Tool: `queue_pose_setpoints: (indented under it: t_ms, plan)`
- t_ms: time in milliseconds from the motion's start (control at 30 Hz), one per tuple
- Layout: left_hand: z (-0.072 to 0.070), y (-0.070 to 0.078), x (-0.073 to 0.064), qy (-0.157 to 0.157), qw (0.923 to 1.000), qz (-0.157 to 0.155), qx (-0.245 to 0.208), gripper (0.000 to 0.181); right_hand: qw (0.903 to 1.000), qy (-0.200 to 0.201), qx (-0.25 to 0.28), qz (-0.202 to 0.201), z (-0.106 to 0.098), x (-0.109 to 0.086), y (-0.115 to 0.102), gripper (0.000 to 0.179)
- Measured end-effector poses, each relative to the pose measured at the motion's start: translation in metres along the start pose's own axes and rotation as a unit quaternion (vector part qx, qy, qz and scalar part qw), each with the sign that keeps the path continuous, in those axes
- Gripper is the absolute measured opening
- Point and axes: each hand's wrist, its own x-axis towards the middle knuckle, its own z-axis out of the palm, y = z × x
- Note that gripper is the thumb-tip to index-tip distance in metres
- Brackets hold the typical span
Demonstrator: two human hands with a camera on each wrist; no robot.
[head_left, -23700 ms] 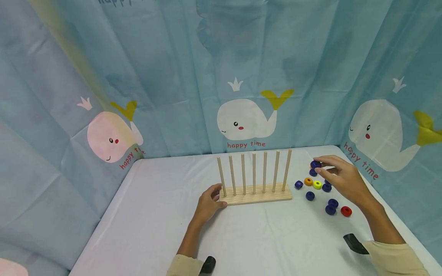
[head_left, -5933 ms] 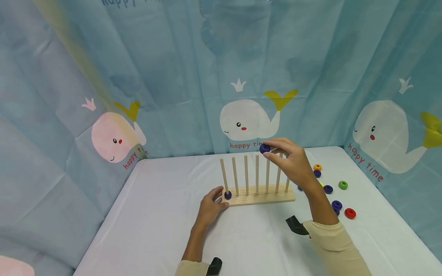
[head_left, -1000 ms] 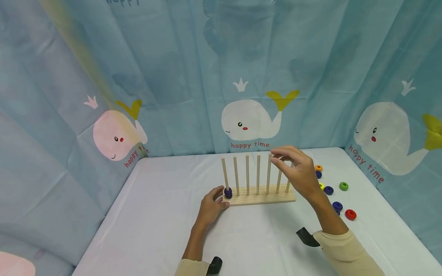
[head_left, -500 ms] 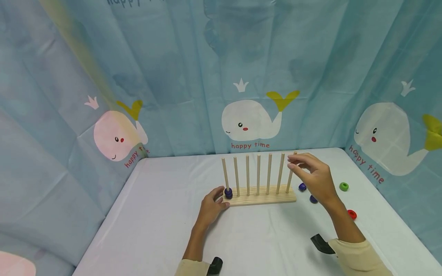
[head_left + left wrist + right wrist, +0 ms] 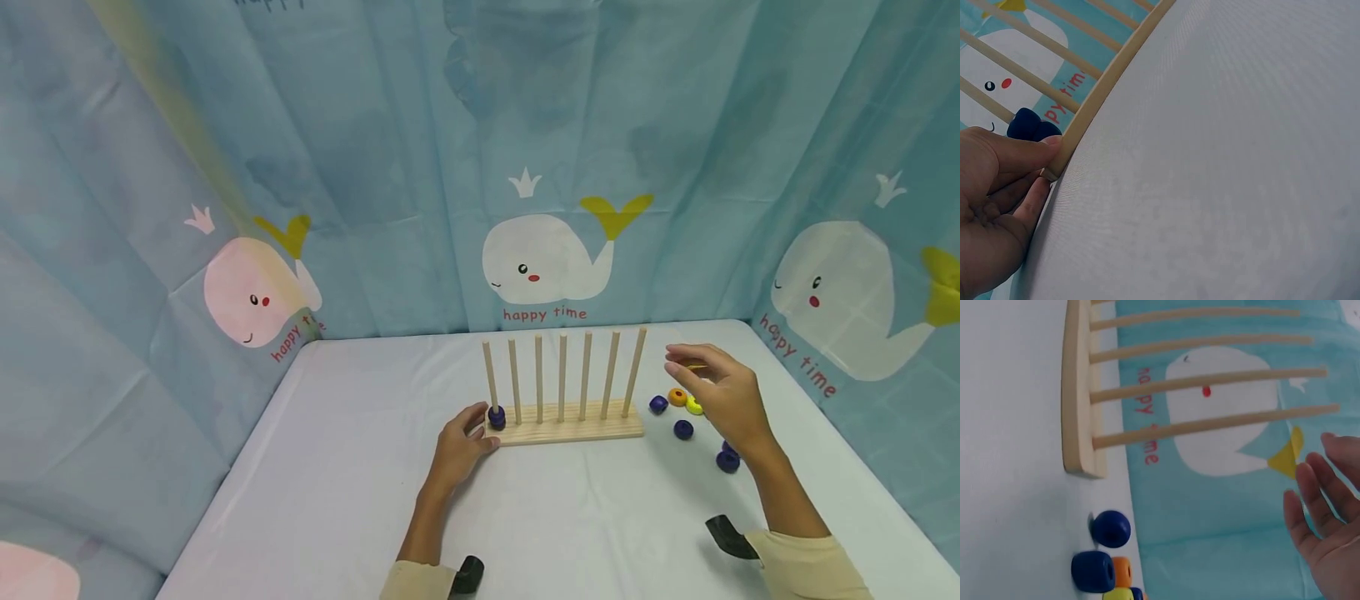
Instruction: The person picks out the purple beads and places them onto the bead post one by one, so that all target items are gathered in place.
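A wooden peg rack (image 5: 570,430) with several upright pegs stands on the white table. Two dark blue beads (image 5: 497,418) are stacked at the foot of its leftmost peg. My left hand (image 5: 454,450) grips the left end of the base; the left wrist view shows the thumb and fingers pinching its corner (image 5: 1063,153). My right hand (image 5: 731,398) hovers to the right of the rack, above the loose beads, fingers loosely bent and holding nothing. In the right wrist view its fingers (image 5: 1313,487) are spread apart from the thumb.
Loose beads lie right of the rack: a blue bead (image 5: 658,405), an orange bead (image 5: 677,397), a yellow bead (image 5: 693,406), another blue bead (image 5: 683,430) and more blue beads (image 5: 727,461). The right hand and forearm hide part of this area. A whale-print curtain (image 5: 390,208) hangs behind the table.
Earliest, the pegs were bare; later one blue bead was on the left peg, another in my right hand. Now both are there. My empty right hand has moved right; the left kept its grip.
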Motion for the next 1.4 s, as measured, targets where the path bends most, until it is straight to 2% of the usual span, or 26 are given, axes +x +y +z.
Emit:
queue_pose_setpoints:
  t_ms: [167, 467, 733, 1067, 1233, 1400]
  plan:
    - [-0.001, 0.0, 0.0, -0.003, 1.0, 0.001, 0.0, 0.069, 0.9993, 0.001, -0.012, 0.034, -0.006, -0.003, 0.01, 0.029]
    - [0.001, 0.001, 0.001, -0.004, 1.0, -0.003, -0.007, 0.069, 0.9991, 0.003, -0.02, 0.037, -0.014, -0.004, 0.033, 0.031]
    - [0.001, 0.002, 0.0, 0.001, 1.0, -0.005, -0.001, 0.068, 0.9955, -0.003, -0.047, 0.082, -0.024, -0.008, 0.056, 0.04]
    - [0.0, 0.001, -0.001, -0.001, 0.9999, 0.007, -0.015, 0.07, 0.9843, -0.044, -0.082, 0.15, -0.037, -0.015, 0.082, 0.05]
    - [0.0, 0.002, -0.002, 0.003, 0.9997, 0.006, -0.023, 0.07, 0.9765, -0.07, -0.077, 0.189, -0.038, -0.018, 0.093, 0.055]
    - [0.001, 0.002, -0.002, 0.004, 0.9997, 0.007, -0.021, 0.069, 0.9719, -0.088, -0.063, 0.209, -0.037, -0.02, 0.101, 0.056]
